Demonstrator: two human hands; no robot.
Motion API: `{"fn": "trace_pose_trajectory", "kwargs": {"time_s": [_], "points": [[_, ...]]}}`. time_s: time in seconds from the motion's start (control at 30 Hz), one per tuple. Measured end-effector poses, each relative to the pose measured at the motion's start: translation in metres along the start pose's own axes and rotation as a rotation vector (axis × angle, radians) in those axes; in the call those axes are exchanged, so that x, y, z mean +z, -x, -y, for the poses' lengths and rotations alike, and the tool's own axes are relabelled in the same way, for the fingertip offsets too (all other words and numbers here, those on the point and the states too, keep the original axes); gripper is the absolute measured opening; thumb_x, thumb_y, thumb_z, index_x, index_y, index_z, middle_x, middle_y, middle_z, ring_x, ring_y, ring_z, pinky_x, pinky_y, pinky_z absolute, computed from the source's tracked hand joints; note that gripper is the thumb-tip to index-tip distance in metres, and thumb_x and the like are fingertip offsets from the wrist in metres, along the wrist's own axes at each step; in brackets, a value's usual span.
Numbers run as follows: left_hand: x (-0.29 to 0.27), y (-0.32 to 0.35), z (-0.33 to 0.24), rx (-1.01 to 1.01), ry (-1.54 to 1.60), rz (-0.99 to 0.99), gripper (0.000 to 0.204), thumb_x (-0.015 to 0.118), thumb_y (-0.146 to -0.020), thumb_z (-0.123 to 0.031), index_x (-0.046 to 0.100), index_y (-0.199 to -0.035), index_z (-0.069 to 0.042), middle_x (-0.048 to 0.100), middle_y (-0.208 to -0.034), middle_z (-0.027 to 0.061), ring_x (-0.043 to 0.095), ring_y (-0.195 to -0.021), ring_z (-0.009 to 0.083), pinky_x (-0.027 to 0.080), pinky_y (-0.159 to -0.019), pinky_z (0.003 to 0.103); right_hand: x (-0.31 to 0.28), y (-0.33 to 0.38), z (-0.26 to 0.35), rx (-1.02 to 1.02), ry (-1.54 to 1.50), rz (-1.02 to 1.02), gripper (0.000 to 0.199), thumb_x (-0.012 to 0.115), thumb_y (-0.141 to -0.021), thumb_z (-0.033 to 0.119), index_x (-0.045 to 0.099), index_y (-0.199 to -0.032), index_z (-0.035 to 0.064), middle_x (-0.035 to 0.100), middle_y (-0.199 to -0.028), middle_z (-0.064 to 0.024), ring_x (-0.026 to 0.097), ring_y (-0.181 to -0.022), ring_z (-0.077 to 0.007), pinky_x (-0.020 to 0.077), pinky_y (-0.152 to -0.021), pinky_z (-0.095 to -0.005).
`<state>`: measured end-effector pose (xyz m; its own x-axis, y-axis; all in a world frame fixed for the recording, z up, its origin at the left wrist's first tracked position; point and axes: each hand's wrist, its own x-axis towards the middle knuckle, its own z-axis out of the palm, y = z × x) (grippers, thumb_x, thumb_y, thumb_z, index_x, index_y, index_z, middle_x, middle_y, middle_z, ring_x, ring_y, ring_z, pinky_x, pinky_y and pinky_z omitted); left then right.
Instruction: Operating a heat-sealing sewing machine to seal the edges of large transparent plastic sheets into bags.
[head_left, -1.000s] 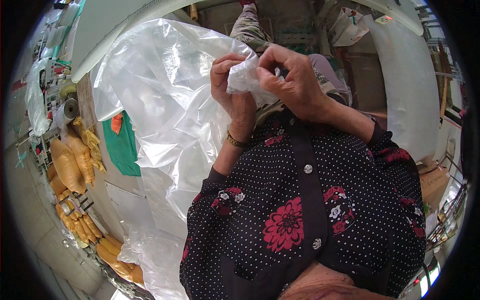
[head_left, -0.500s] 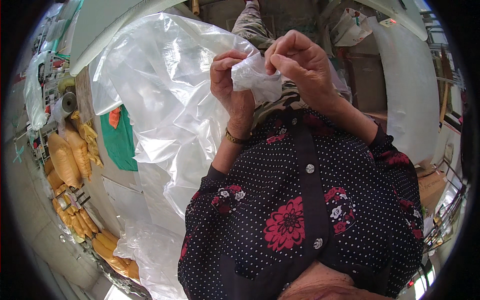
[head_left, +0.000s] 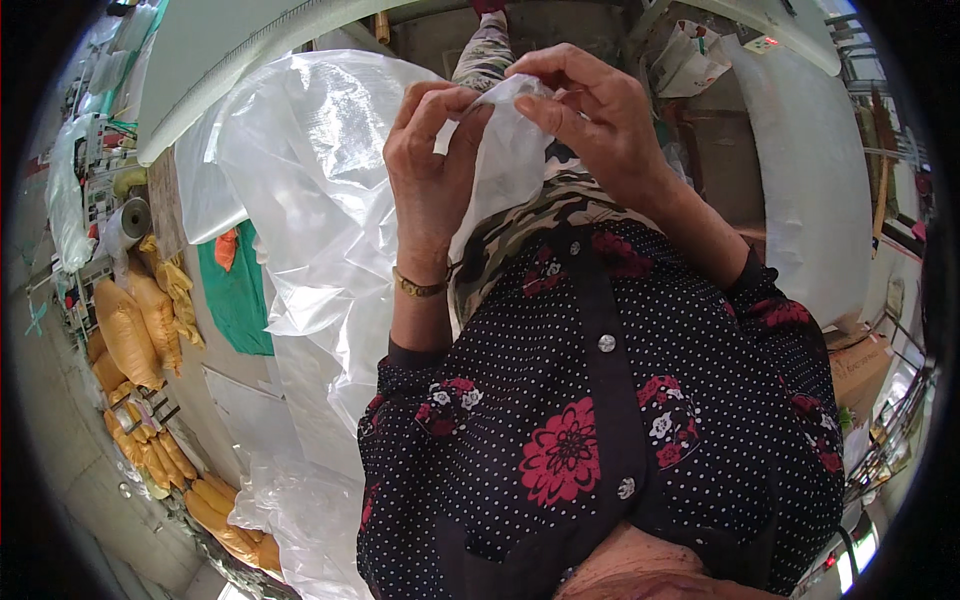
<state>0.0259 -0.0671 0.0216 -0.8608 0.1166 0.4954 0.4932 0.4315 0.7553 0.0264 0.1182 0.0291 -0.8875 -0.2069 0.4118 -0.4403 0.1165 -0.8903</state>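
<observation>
A large clear plastic sheet (head_left: 320,190) spreads in shiny folds over my left side and hangs down past my lap. One bunched edge of it rises between my two hands. My left hand (head_left: 428,165) pinches this edge between thumb and fingers, with a gold-coloured watch or bracelet on the wrist. Close beside it, my right hand (head_left: 600,120) grips the same edge, thumb and fingertips pressed on the film. Between them a whitish flap of plastic hangs over my camouflage trousers (head_left: 520,210). I cannot tell whether the sheet is a bag.
A pale table edge (head_left: 230,70) crosses the top left. Several orange-yellow sacks (head_left: 130,330) and a green cloth (head_left: 235,285) lie at the left. A wide white roll or panel (head_left: 812,190), a paper bag (head_left: 692,60) and a cardboard box (head_left: 858,370) stand at the right.
Both hands have risen toward the far side, the left also shifting left. The pinched edge now stretches between them, and the right fingers have closed on the film.
</observation>
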Motion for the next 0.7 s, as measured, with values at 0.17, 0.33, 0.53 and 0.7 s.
{"fn": "trace_pose_trajectory", "kwargs": {"time_s": [0.17, 0.33, 0.53, 0.7], "points": [[-0.008, -0.015, 0.006, -0.089, 0.217, 0.156, 0.01, 0.069, -0.084, -0.003, 0.066, -0.091, 0.004, 0.062, -0.085, 0.0055, 0.058, -0.076, 0.0133, 0.047, -0.072, 0.026, -0.011, 0.001, -0.021, 0.265, -0.272, 0.081, 0.027, 0.061, -0.098, 0.018, 0.064, -0.118, 0.0, 0.067, -0.108, -0.0039, 0.062, -0.092, -0.0081, 0.0517, -0.082, -0.0257], [-0.008, -0.021, 0.009, -0.212, 0.321, 0.248, 0.011, 0.067, -0.086, -0.008, 0.065, -0.088, 0.003, 0.059, -0.08, 0.0034, 0.053, -0.074, 0.0113, 0.044, -0.068, 0.025, -0.005, 0.005, -0.028, 0.287, -0.503, -0.016, 0.027, 0.06, -0.099, 0.021, 0.065, -0.117, 0.0014, 0.067, -0.099, -0.0033, 0.061, -0.087, -0.0069, 0.0533, -0.076, -0.0225], [0.002, -0.023, 0.009, -0.171, 0.217, 0.259, 0.014, 0.069, -0.087, -0.011, 0.066, -0.088, 0.002, 0.058, -0.08, 0.0026, 0.051, -0.072, 0.0104, 0.043, -0.066, 0.025, -0.01, 0.01, -0.037, 0.241, -0.373, -0.03, 0.026, 0.059, -0.099, 0.019, 0.064, -0.117, 0.0008, 0.067, -0.1, -0.0049, 0.061, -0.087, -0.0076, 0.053, -0.077, -0.0225], [0.006, -0.029, 0.014, -0.15, 0.205, 0.285, 0.015, 0.071, -0.088, -0.013, 0.067, -0.088, 0.002, 0.057, -0.079, 0.0011, 0.05, -0.07, 0.0091, 0.042, -0.063, 0.024, -0.013, 0.01, -0.037, 0.232, -0.358, -0.029, 0.025, 0.058, -0.099, 0.017, 0.063, -0.116, -0.0003, 0.065, -0.098, -0.0044, 0.06, -0.087, -0.0071, 0.0513, -0.079, -0.0225]]}}
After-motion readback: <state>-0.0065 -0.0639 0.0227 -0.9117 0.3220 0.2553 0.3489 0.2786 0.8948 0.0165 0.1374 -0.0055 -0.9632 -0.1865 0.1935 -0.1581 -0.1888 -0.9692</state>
